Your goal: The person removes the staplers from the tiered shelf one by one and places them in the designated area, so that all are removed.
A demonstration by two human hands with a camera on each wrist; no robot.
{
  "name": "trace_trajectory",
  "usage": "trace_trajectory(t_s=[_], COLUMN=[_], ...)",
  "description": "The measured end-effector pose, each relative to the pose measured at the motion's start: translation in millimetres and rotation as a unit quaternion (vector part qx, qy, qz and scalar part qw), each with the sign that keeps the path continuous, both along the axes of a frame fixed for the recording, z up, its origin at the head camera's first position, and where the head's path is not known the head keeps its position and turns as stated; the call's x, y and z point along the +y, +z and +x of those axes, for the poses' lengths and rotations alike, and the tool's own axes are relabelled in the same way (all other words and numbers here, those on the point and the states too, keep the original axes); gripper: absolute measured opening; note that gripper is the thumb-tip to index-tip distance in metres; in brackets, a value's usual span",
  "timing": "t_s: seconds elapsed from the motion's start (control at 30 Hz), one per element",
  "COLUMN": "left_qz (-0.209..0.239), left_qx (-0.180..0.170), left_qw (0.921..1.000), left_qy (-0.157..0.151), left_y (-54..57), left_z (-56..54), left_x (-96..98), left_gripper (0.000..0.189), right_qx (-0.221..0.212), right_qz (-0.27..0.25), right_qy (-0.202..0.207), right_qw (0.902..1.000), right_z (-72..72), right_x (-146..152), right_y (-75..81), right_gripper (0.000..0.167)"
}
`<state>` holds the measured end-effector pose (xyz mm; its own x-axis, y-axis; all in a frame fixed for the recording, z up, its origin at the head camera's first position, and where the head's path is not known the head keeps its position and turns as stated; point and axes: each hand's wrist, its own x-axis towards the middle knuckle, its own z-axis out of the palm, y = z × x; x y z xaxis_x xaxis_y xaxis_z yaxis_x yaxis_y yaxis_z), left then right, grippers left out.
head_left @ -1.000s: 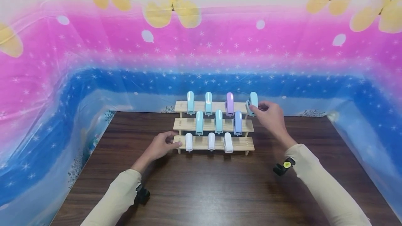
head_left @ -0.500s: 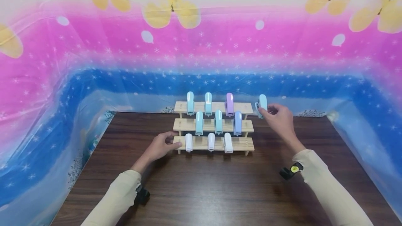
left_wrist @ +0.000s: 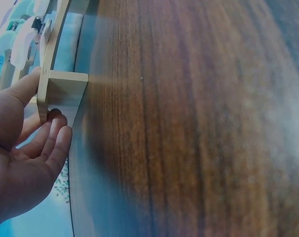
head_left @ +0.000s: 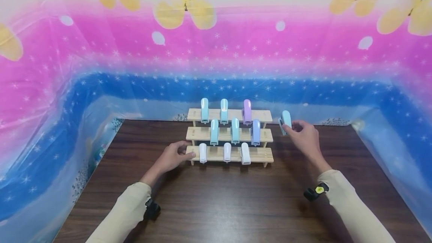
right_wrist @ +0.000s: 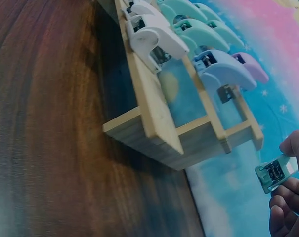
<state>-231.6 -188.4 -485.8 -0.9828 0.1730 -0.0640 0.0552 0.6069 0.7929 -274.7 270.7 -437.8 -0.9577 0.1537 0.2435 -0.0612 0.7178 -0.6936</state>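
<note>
My right hand (head_left: 305, 136) pinches a light teal stapler (head_left: 286, 118) between thumb and fingers, off the right end of a three-step wooden stand (head_left: 216, 154). In the right wrist view the metal inside that teal stapler (right_wrist: 274, 172) shows at its end. At the stand's lower left, my left hand (head_left: 173, 156) grips the lowest board's end. The left wrist view shows its thumb on the upper face and its fingers (left_wrist: 55, 136) beneath. Three white staplers (head_left: 227, 152) stand on the bottom step. On the middle step are two teal staplers (head_left: 234, 130) and a lavender-blue stapler (head_left: 255, 132).
The top step bears two more teal staplers (head_left: 204, 110) and a purple stapler (head_left: 247, 111). A dark wood-grain table (head_left: 216, 205) carries the stand near its back edge. Behind and at both sides hangs a pink and blue patterned cloth (head_left: 216, 51).
My right hand has carried the teal stapler from the top step's right end rightward, then lower. The left hand keeps its grip on the stand, which stays in place.
</note>
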Motion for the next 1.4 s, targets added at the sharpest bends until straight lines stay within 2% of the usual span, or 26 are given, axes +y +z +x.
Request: trace_trajectory(t_s=[0.47, 0.87, 1.4], left_qz=[0.010, 0.007, 0.002], left_qx=[0.005, 0.001, 0.000], left_qw=[0.9999, 1.0000, 1.0000], left_qy=[-0.009, -0.005, -0.006], left_y=[-1.4, 1.7, 0.2], left_z=[0.9, -0.2, -0.4], left_x=[0.6, -0.2, -0.1], left_gripper=[0.053, 0.055, 0.054], right_qx=[-0.025, -0.040, -0.054], right_qz=[-0.012, -0.013, -0.001], right_qy=[-0.014, -0.011, -0.017], right_qw=[0.9995, 0.9991, 0.9984], right_z=[7.0, 8.7, 14.5], right_x=[1, 2, 3], right_y=[-37.8, -61.2, -79.8], right_gripper=[0.056, 0.057, 0.054])
